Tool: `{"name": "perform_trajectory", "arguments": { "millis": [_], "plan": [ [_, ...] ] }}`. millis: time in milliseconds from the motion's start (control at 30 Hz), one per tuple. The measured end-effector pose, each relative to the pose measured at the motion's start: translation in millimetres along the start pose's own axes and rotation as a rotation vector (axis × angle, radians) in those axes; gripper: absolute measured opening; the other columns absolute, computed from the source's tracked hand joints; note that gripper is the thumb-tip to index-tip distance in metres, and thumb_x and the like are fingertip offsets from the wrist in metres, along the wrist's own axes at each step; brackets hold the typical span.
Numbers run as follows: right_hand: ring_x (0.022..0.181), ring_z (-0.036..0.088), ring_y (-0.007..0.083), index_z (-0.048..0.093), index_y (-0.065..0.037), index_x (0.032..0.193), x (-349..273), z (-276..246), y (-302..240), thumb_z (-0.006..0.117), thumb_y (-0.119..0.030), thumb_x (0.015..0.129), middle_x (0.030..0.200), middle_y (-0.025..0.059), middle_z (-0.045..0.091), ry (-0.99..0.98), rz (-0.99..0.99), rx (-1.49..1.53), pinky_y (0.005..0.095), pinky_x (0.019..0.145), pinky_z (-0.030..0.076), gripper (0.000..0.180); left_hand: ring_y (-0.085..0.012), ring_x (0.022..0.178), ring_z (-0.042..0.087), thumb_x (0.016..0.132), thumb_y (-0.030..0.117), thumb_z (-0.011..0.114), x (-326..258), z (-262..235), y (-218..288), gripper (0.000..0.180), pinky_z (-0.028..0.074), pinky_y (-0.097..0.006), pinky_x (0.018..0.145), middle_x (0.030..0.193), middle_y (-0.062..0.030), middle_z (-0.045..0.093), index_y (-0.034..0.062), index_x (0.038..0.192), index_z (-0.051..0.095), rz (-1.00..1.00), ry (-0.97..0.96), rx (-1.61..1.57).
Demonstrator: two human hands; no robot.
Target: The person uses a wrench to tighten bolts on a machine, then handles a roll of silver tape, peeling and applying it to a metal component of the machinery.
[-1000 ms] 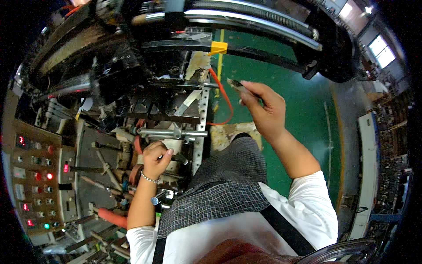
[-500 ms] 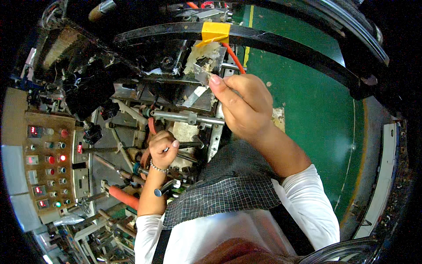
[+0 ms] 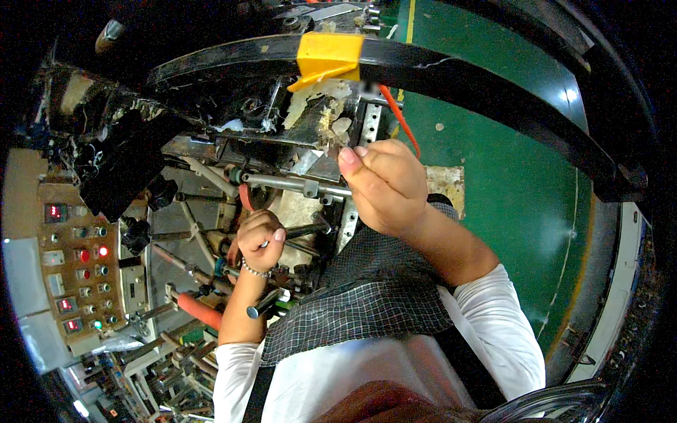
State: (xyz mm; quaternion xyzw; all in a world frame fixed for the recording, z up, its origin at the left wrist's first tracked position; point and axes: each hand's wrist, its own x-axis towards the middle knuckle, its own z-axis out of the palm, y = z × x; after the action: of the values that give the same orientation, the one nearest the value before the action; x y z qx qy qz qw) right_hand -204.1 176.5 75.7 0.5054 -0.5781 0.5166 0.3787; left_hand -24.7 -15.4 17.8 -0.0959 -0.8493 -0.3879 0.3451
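My right hand [image 3: 388, 185] is closed in a pinch, thumb against the bent forefinger. Its tips are just in front of a dark metal ledge [image 3: 296, 131] with pale, flaky residue [image 3: 334, 121] on it; whatever is between them is too small to make out. Lower and to the left, my left hand [image 3: 259, 238] is curled closed over the machine, a beaded bracelet [image 3: 255, 268] at its wrist. A dark rod [image 3: 307, 230] runs out beside its fingers; whether the hand grips it is hidden.
Yellow tape [image 3: 328, 55] wraps a curved black bar [image 3: 451, 67] crossing above my hands. A metal shaft [image 3: 282, 183] lies between them. At the left is a control panel [image 3: 81, 257] with lit buttons. An orange cord [image 3: 399, 120] hangs by the green floor [image 3: 508, 176].
My right hand has come slightly nearer to me, still pinched. My left hand keeps its place. The view has shifted a little, so the taped bar sits further left.
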Motion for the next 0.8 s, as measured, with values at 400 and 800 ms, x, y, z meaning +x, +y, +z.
{"name": "perform_trajectory", "arguments": {
  "millis": [400,800],
  "plan": [
    [0.060,0.049,0.0090,0.063,-0.001,0.103,-48.2,-28.4,16.6,0.063,-0.011,0.095,0.078,0.0027,0.059,-0.109,1.444,0.977,0.0238,0.054,0.040,0.012,-0.0225,0.053,0.053,0.083,0.002,0.064,0.8,-1.9,0.4,0.031,0.039,-0.033,0.052,0.059,-0.0070,0.054,0.0046,0.057,0.048,-0.062,-0.029,-0.102],
    [0.052,0.042,0.0104,0.056,-0.007,0.089,-38.8,1.5,67.2,0.062,-0.012,0.094,0.069,-0.0003,0.051,0.061,1.530,1.244,0.0262,0.050,0.036,0.009,-0.0233,0.054,0.053,0.080,0.002,0.066,-0.6,-4.5,-1.3,0.031,0.040,-0.034,0.052,0.059,-0.0066,0.053,0.0050,0.058,0.045,-0.071,-0.055,-0.094]
  ]
}}
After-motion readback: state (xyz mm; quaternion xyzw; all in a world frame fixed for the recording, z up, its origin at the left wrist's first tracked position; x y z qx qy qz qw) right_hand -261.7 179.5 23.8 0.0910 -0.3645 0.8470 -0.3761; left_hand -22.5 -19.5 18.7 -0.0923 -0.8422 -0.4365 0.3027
